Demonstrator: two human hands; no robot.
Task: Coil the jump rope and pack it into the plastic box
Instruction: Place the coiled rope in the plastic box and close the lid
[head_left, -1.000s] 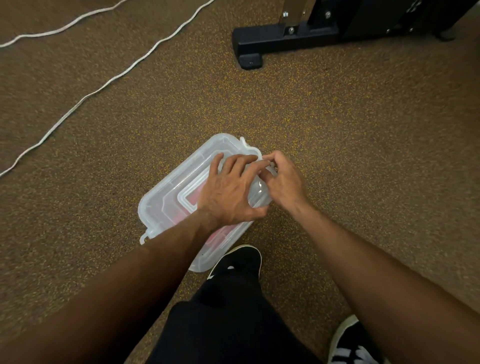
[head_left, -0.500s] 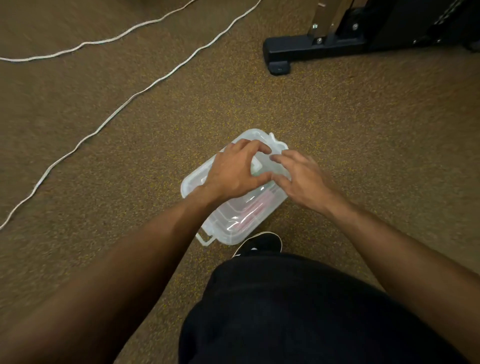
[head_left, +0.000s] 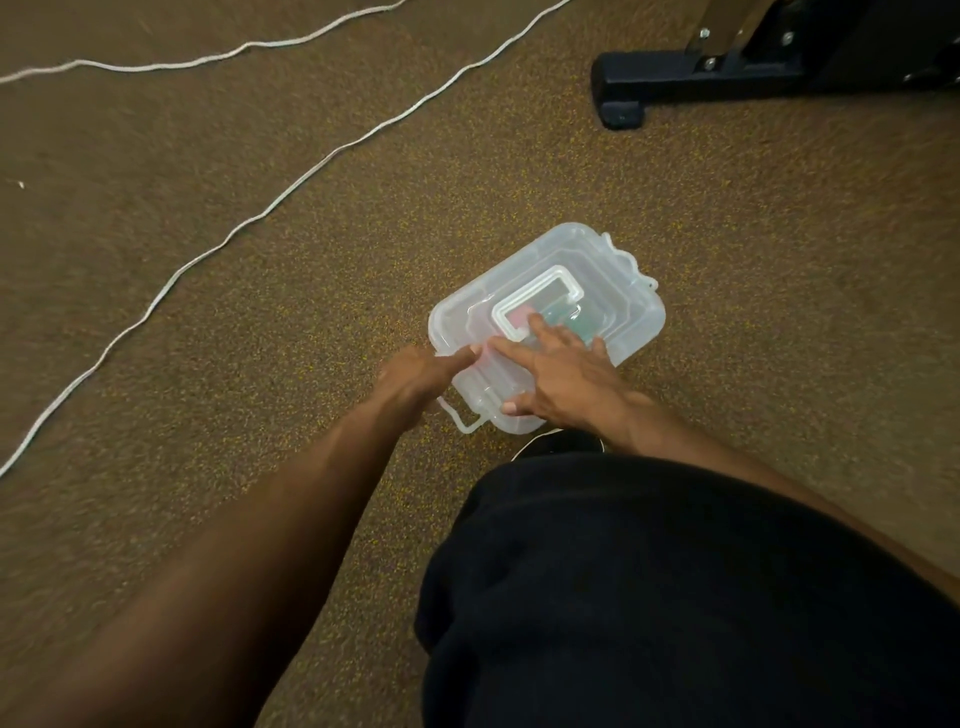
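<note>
Pressing clear ribbed plastic box lid, right hand flat, fingers spread; left hand pinching its near-left edge, speckled carpet.

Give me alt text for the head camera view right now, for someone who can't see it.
Looking down at a speckled brown floor, a person's right hand lies flat on the lid of a clear plastic box while the left hand touches its near-left edge, beside a side latch. A white cord snakes across the floor to the left; a black equipment base sits top right.
</note>
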